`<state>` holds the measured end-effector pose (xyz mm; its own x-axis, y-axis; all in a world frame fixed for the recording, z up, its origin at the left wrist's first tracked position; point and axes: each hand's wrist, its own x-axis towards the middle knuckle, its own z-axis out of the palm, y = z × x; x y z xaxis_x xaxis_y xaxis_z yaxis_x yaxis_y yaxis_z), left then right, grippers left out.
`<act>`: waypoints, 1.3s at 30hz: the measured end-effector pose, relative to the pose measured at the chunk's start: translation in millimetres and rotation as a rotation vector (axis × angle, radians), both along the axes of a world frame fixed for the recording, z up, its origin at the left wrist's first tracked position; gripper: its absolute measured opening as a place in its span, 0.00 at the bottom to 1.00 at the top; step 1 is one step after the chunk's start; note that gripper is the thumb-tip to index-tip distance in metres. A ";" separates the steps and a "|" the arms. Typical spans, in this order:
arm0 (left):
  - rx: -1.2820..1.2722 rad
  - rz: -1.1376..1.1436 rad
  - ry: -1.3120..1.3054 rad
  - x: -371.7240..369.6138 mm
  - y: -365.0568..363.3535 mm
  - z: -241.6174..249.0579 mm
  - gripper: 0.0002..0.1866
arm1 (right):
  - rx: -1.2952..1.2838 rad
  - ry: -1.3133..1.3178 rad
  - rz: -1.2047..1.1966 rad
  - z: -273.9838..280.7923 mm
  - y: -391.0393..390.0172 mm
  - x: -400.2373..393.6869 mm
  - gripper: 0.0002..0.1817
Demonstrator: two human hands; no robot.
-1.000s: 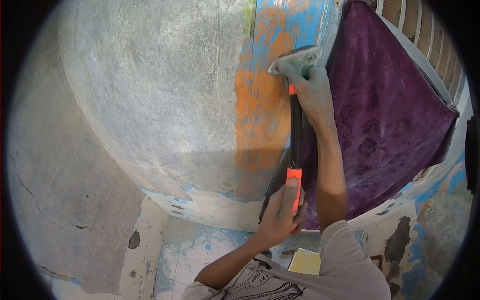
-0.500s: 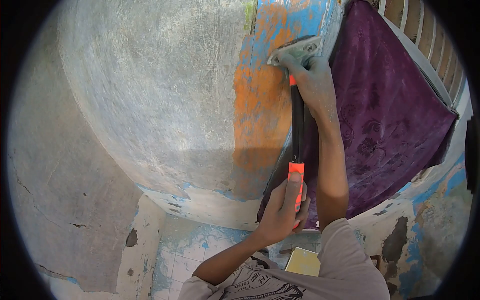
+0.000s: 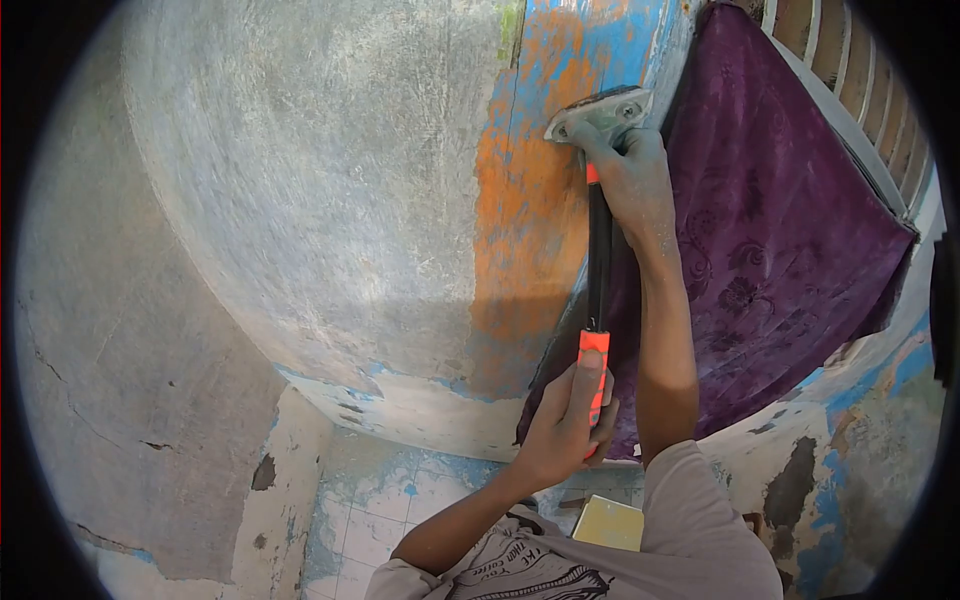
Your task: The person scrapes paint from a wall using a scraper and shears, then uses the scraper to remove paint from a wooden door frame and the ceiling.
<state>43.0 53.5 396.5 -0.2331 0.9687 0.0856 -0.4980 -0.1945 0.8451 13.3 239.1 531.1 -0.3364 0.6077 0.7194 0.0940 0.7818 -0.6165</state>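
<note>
A long-handled scraper (image 3: 599,250) with a black shaft, orange grip and wide pale head stands nearly upright in front of the wall. Its head (image 3: 627,108) lies against a strip of worn orange and blue paint (image 3: 530,220). My left hand (image 3: 562,428) is wrapped round the orange grip at the lower end, thumb along the front. Higher up, my right hand (image 3: 636,185) is closed on the scraper just below and behind its head, with dust on the skin. Part of the blade edge is hidden against the wall.
Purple patterned cloth (image 3: 770,230) hangs right of the strip, close to my right forearm. Bare grey wall (image 3: 320,180) spreads to the left. Slatted shutters (image 3: 850,70) show at upper right. Below are a tiled floor (image 3: 375,515) and a yellow flat object (image 3: 608,523).
The scraper's head and my right hand have moved slightly down and to the right along the painted strip. My left hand keeps its hold on the grip. The view has shifted a little.
</note>
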 end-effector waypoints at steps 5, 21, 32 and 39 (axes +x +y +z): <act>0.024 -0.006 0.023 -1.1 -0.3 8.4 0.33 | -0.094 0.054 0.105 1.0 9.5 -3.5 0.28; -0.033 0.050 0.076 3.7 -11.4 -28.9 0.30 | -0.100 0.212 0.133 -50.9 3.7 1.9 0.25; -0.091 0.081 0.210 -9.3 -13.6 -21.3 0.26 | -0.320 0.345 0.363 -46.7 2.2 -0.1 0.11; -0.062 0.045 0.227 -5.3 -18.6 -9.3 0.24 | -0.387 0.365 0.438 -51.6 1.5 2.7 0.12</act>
